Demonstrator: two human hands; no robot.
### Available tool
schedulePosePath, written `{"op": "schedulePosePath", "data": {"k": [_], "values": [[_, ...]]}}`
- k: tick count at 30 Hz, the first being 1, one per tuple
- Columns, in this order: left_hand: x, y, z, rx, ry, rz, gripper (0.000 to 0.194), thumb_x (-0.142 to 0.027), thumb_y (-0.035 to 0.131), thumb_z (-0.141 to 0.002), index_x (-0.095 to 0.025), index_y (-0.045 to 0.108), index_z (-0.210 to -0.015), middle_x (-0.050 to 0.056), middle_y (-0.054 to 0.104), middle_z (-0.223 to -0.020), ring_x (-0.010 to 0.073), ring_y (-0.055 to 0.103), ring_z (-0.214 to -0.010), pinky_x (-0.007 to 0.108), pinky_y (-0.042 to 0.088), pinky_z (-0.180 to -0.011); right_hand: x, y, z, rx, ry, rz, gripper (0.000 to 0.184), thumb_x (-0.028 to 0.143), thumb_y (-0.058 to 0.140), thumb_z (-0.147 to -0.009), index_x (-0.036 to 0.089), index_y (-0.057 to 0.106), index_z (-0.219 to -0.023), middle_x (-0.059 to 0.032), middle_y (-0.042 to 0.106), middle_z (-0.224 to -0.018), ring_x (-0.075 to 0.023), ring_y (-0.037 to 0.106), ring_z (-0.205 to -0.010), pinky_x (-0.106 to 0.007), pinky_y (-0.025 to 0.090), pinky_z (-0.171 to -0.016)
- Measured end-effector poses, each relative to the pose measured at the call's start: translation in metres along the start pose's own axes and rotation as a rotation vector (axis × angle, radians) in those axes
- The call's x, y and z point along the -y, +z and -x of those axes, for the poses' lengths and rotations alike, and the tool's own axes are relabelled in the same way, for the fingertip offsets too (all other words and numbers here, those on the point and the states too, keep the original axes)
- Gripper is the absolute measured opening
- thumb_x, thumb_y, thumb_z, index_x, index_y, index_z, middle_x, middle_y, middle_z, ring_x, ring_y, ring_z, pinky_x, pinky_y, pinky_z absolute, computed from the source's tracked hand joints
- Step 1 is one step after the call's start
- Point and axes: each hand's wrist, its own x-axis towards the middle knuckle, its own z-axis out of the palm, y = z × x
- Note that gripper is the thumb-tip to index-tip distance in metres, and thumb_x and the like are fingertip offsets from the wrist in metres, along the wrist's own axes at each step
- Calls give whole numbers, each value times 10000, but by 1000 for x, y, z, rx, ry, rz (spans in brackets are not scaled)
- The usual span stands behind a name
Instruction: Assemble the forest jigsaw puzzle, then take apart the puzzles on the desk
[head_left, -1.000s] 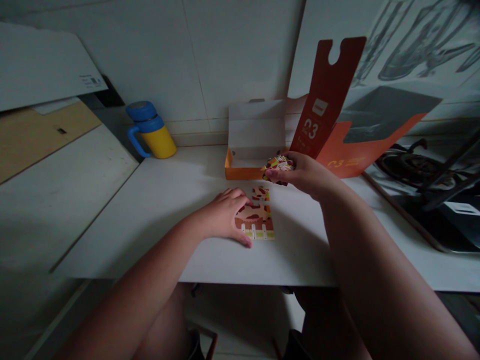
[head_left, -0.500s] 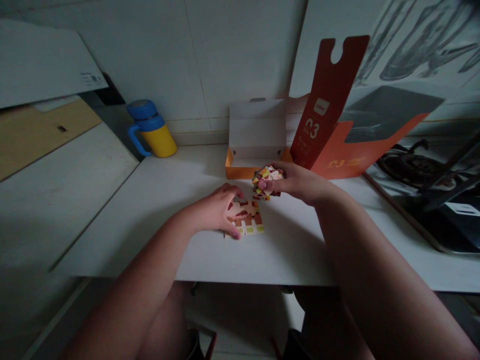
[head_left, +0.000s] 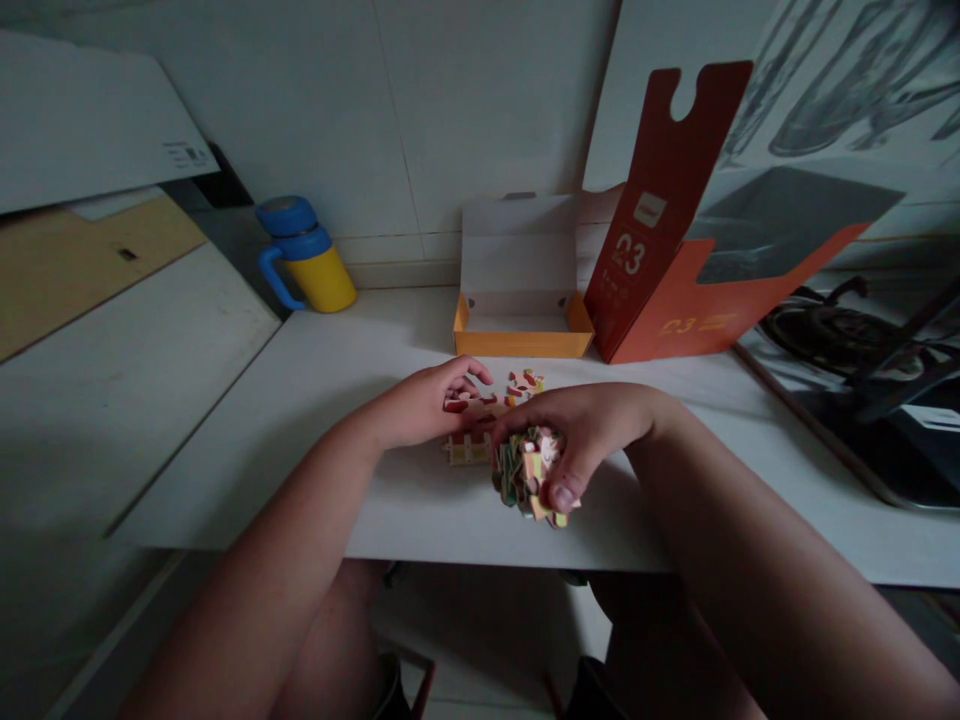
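Note:
A partly joined jigsaw patch [head_left: 471,446] in red, brown and cream lies on the white table [head_left: 337,370]. My left hand [head_left: 424,402] rests on its left part with the fingers curled down on the pieces. My right hand [head_left: 577,430] is closed round a bunch of loose colourful puzzle pieces [head_left: 529,472], held just above the table's near side, right of the patch. A few more pieces [head_left: 523,382] lie beyond the hands. An open orange box [head_left: 523,342] with a raised white lid stands behind them.
A yellow mug with a blue lid and handle [head_left: 307,258] stands at the back left by the tiled wall. A red-orange cardboard sleeve [head_left: 660,230] leans at the back right. A gas hob [head_left: 862,370] lies at the right. A lower white surface [head_left: 112,380] adjoins on the left.
My right hand has come from the orange box towards me with the bunch of pieces, down to the table beside the patch. My left hand stayed on the patch.

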Motion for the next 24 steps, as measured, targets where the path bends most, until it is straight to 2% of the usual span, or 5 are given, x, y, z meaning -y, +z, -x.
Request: {"op": "schedulePosePath", "data": {"k": [2,6,12,19,24], "values": [[-1,-2,0,-25,1,14,378,-286,739,-899,-242,557,-1227,27,694,-1022,142,645,-837,282,498,-764,-1,2,-6,92,25,-33,703,465,971,-663,157,676,-1223,-53,768,-985,-184,716,-807,-273,563,-690],[-4,-8,1,-47,22,77,344,-288,775,-870,-223,598,-1158,23,694,-1022,152,674,-910,287,521,-814,-4,2,-10,126,50,-51,697,464,990,-634,152,685,-1178,-49,763,-978,-175,711,-796,-266,572,-690],[-13,-11,4,91,-35,127,297,-261,823,-822,-185,693,-1078,26,713,-964,134,648,-842,266,512,-760,-1,3,-7,130,82,-47,712,448,982,-660,157,666,-1227,-56,764,-1011,-184,728,-826,-278,586,-722],[-2,2,-8,-259,27,195,336,-281,839,-823,-179,658,-1087,18,708,-936,136,671,-842,287,540,-800,4,3,2,144,111,-57,713,500,975,-651,162,676,-1203,-64,773,-1009,-198,732,-844,-290,594,-738],[5,15,-17,-218,-24,363,373,-271,867,-816,-173,679,-1122,75,747,-1070,175,714,-986,348,568,-913,8,4,10,182,134,-18,709,461,987,-641,155,687,-1206,-70,775,-1043,-213,732,-890,-305,597,-790]]}}
